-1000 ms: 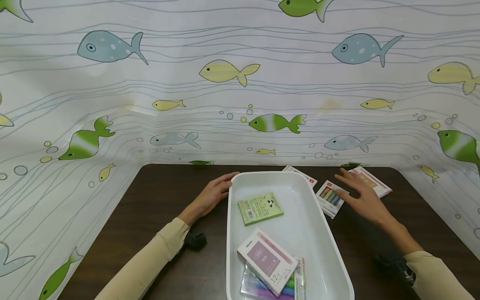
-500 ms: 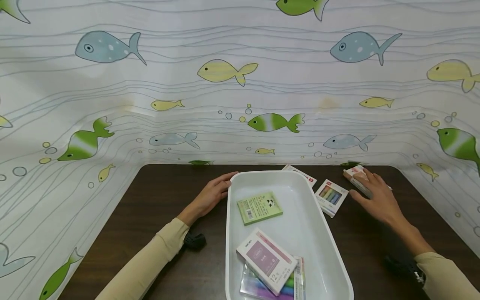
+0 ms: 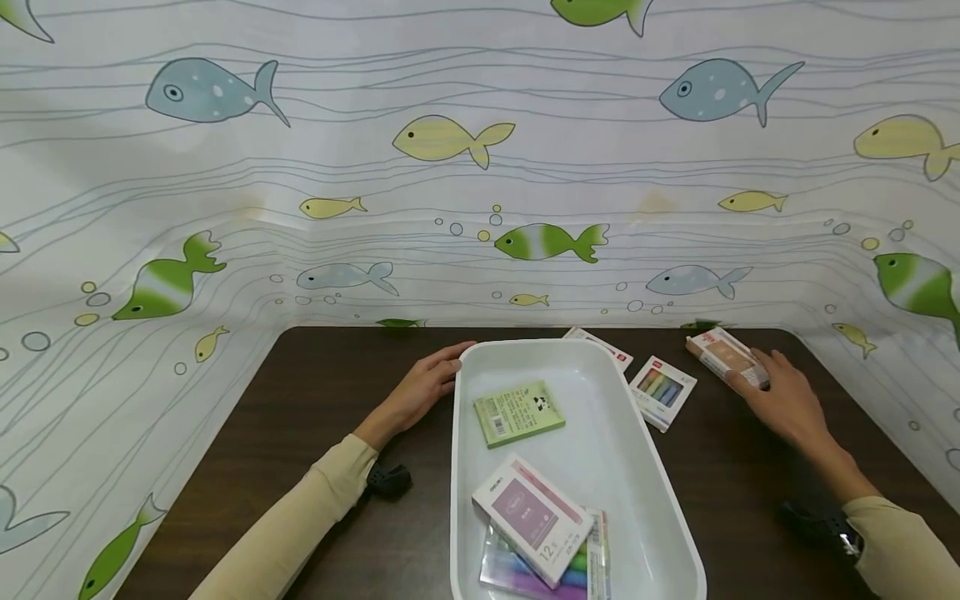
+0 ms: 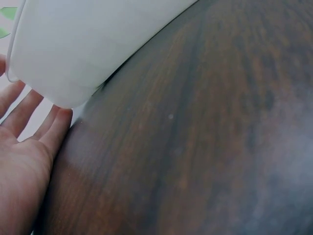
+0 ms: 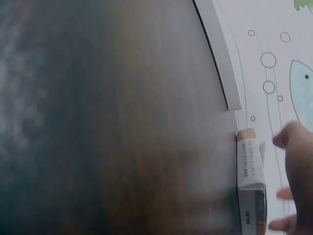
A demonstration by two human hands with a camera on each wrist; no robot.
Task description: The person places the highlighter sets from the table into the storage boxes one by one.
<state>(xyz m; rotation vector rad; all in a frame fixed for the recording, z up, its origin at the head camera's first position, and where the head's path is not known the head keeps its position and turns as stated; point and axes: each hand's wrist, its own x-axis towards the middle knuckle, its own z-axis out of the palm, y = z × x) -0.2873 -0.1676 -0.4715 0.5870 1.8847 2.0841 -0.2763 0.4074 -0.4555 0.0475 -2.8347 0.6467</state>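
Observation:
My left hand (image 3: 420,390) rests at the far left corner of a white plastic tray (image 3: 463,467); in the left wrist view its fingertips touch the tray's outer wall (image 4: 73,58). My right hand (image 3: 791,404) is at the right end of a white box with a brown front (image 3: 726,357) at the back right. Thumb and fingers are spread about that end. In the right wrist view the fingers hang loosely beside the box (image 5: 250,171), with a small gap showing. Inside the tray lie a green panda box (image 3: 519,414), a white-and-purple box (image 3: 531,518) and a clear pack of coloured sticks (image 3: 573,575).
A white box with a window showing coloured sticks (image 3: 662,392) lies right of the tray. Behind the tray's far right corner another white box (image 3: 603,346) is partly hidden. A fish-patterned sheet (image 3: 420,283) walls in the dark wooden table (image 3: 337,367).
My right hand has come down onto the brown-front box, then shifted right to its end. The box now shows more of its near side and sits slightly further left. The left hand stays put.

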